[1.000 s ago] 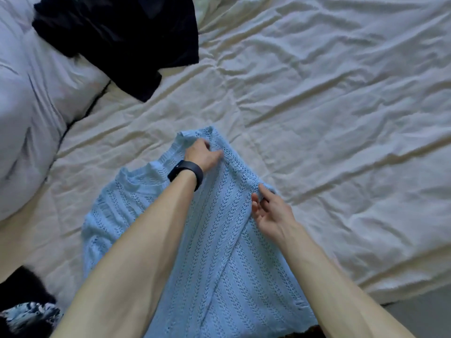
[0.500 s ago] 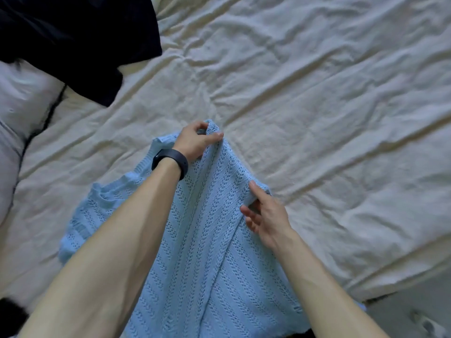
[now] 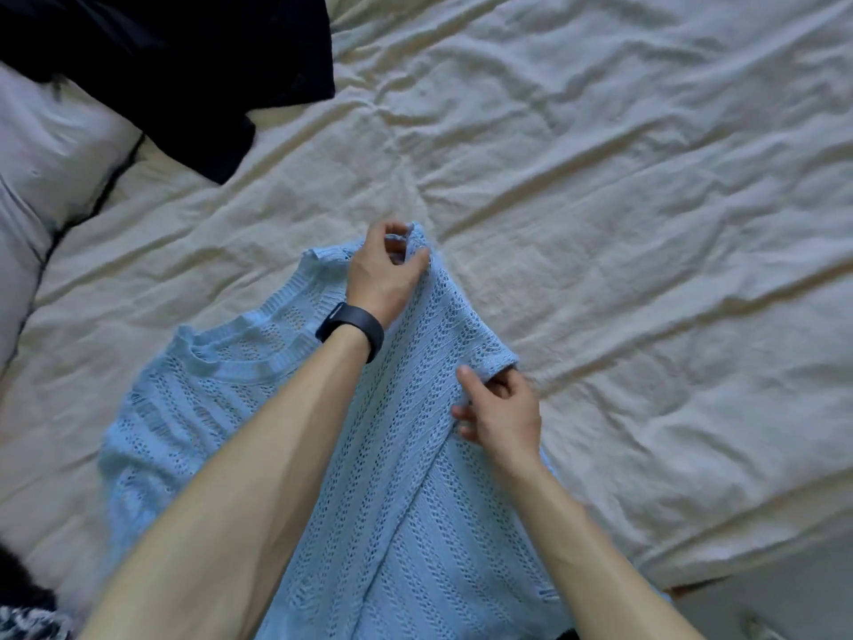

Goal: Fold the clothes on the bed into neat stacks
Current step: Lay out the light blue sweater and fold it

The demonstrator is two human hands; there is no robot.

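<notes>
Left hand (image 3: 383,274) pinching far corner of light blue knit sweater (image 3: 415,455), right hand (image 3: 503,413) gripping its sleeve edge on bed (image 3: 600,177); likely mid side-fold, next carried inward and flattened

Your left hand (image 3: 378,274), black wristband (image 3: 351,327) on the wrist, pinches the light blue knit sweater (image 3: 415,501) at its 12 o'clock corner. Your right hand (image 3: 505,418) grips its 3 o'clock edge. The sweater lies on the cream bed (image 3: 646,224), with a black garment (image 3: 184,62) at 10 o'clock.
</notes>
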